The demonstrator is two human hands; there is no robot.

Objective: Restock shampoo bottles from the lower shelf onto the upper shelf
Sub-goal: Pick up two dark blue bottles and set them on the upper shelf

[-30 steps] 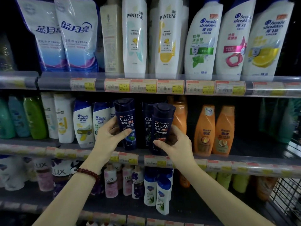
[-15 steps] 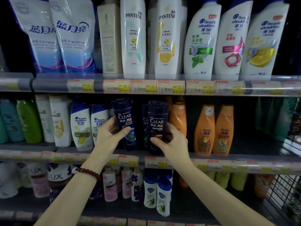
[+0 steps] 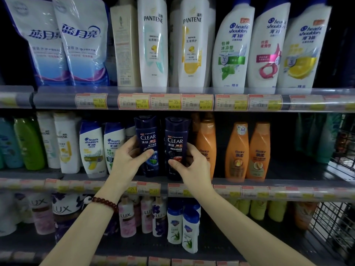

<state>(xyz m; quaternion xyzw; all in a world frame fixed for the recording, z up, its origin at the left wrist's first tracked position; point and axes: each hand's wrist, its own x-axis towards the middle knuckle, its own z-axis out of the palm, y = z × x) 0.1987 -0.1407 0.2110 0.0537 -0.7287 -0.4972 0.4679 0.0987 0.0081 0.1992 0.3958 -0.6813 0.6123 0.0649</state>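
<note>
Two dark blue CLEAR shampoo bottles stand upright side by side on the middle shelf (image 3: 249, 180). My left hand (image 3: 127, 160) grips the left CLEAR bottle (image 3: 147, 135), thumb across its label. My right hand (image 3: 192, 166) grips the right CLEAR bottle (image 3: 175, 139) low on its body. Small white and blue bottles (image 3: 182, 225) and pink and purple LUX bottles (image 3: 126, 217) stand on the lower shelf beneath my arms.
Orange bottles (image 3: 237, 150) stand to the right of my right hand, Head & Shoulders bottles (image 3: 92, 148) to the left. The top shelf (image 3: 57, 98) holds large Pantene (image 3: 153, 45) and Head & Shoulders bottles. A wire basket (image 3: 336, 223) sits at far right.
The right CLEAR bottle has gone from tilted forward to upright, set back on the middle shelf beside the left one. Both hands keep their grips.
</note>
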